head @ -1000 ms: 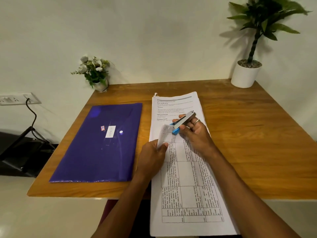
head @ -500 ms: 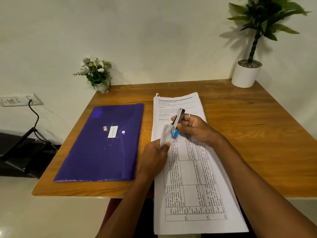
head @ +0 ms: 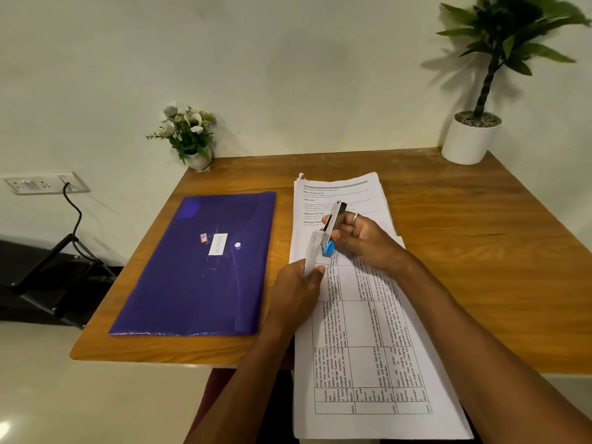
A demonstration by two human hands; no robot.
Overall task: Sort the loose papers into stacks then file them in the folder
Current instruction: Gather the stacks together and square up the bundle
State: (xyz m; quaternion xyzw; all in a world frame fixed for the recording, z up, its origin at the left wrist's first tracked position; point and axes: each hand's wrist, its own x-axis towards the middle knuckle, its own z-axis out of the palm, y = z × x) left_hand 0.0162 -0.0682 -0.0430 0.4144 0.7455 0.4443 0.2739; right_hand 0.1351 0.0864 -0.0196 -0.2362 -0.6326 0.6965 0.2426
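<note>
The papers (head: 362,322) lay in one stack just right of the folder (head: 198,267), their near end hanging over the table (head: 480,251) edge, and they had not moved over the last second. What had changed was above them. The stapler (head: 333,224), which had slanted away from the folder, had swung round until its metal arm pointed almost straight away from the person. The right hand (head: 362,241) gripped it with curled fingers. The left hand (head: 294,293), nearer the folder, pinched a white strip (head: 312,254) at the stapler's blue end, but I could not tell whether this was a paper corner or the stapler's lower half. The folder stayed closed, so filing had seemingly not begun. The person appeared to be readying the stapler to bind a stack.
</note>
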